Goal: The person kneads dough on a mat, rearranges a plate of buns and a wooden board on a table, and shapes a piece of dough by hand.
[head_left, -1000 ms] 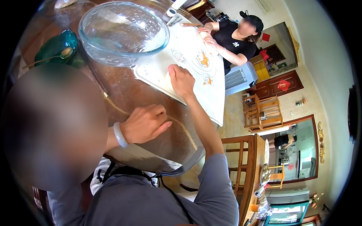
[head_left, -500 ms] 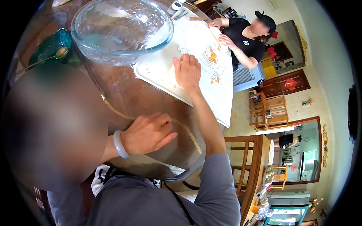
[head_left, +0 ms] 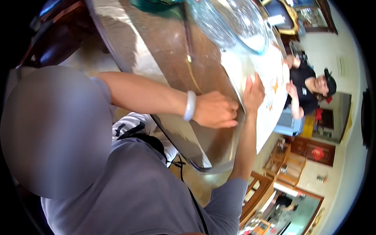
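Note:
My right hand [head_left: 254,92] rests on a white board [head_left: 261,135] printed with orange cartoon figures. Its fingers curve down over a pale, dough-like lump [head_left: 243,83], mostly hidden beneath the hand. My left hand [head_left: 217,109], with a pale bangle [head_left: 190,105] on the wrist, lies loosely curled over the brown tabletop, just short of the board's near edge. Nothing shows between its fingers.
Beyond my hands stands a large glass bowl [head_left: 239,27], partly on the board. A dark green dish [head_left: 156,4] is at the frame's top. Across the table a co-worker [head_left: 307,88] in black has both hands at a pale roll. Wooden chairs [head_left: 291,166] stand behind.
The view has swung, so bowl, board and co-worker sit further right in the frame. My left hand appears closer to the board's edge. My right hand stays on the board at the lump.

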`<state>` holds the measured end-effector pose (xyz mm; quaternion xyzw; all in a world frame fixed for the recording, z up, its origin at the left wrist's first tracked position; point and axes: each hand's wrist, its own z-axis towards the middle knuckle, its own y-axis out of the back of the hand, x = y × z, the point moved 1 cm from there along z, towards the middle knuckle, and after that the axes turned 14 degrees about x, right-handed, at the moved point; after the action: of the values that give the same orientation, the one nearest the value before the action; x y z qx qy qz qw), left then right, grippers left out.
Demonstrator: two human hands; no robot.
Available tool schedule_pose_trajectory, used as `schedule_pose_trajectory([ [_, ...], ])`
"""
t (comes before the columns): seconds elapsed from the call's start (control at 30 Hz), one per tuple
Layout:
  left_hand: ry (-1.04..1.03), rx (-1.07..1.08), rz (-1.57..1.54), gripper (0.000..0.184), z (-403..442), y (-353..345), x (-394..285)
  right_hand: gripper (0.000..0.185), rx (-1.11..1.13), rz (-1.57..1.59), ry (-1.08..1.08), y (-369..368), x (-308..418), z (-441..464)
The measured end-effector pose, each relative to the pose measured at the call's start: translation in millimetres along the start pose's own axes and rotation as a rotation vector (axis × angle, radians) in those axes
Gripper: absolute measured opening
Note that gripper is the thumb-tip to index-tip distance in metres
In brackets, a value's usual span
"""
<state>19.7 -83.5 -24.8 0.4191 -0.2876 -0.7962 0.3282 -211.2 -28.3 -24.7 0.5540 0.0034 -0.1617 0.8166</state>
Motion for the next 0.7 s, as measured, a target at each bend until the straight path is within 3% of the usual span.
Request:
schedule_pose_trajectory([
  [0.2,-0.029,-0.027,-0.013,0.033,-2.3,-6.6,0.8,0.047,0.327,0.046,-0.257,10.1,12.6,7.7],
  [0.43,-0.023,0.011,-0.051,0.033,-1.7,-5.6,-3.8,0.060,0.644,0.187,-0.489,-23.7,-53.0,51.6],
  [0.47,-0.017,0.014,-0.061,0.033,-1.6,-2.7,-3.2,0.061,0.659,0.236,-0.512,-27.9,-61.1,55.8],
  [0.63,-0.020,0.025,-0.083,0.031,-1.0,2.9,-3.4,0.049,0.262,0.029,-0.334,-22.9,-48.1,41.0],
  [0.7,-0.043,0.007,-0.083,0.029,0.9,3.7,-3.3,0.034,0.420,-0.016,-0.341,-10.2,-31.0,32.1],
])
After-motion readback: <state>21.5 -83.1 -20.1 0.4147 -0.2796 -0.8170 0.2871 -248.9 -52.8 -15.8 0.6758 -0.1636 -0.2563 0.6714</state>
